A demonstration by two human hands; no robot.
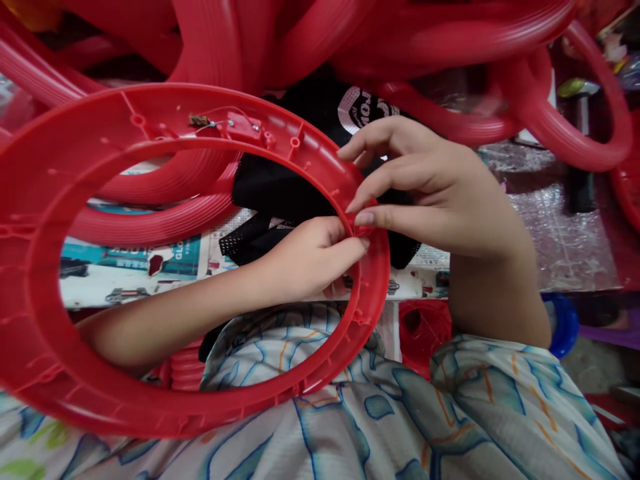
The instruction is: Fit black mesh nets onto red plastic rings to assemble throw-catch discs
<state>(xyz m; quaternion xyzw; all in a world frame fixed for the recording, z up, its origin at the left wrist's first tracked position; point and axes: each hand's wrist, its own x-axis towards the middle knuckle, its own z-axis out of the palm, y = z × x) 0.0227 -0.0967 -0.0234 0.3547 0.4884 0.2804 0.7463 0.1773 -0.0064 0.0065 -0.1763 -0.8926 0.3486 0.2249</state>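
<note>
A large red plastic ring shell (373,280) rests tilted over my lap, its ribbed hollow side facing up. My left hand (320,257) reaches through the ring's opening and grips its inner rim at the right side, thumb on top. Right beside that thumb, my right hand (420,180) has its thumb and forefinger nearly together at the channel, while its other fingers curl above. Whatever sits between those fingertips is too small or hidden to make out. At the far side of the channel, a small red block (245,127) with screws and thin wires is mounted.
Several red ribbed rings (450,40) are heaped at the back. Black cloth (310,120) with pale lettering lies behind the shell on a printed surface (135,257). To the right are clear plastic wrap (560,233), a dark-handled hammer (583,167) and a blue round object (564,323).
</note>
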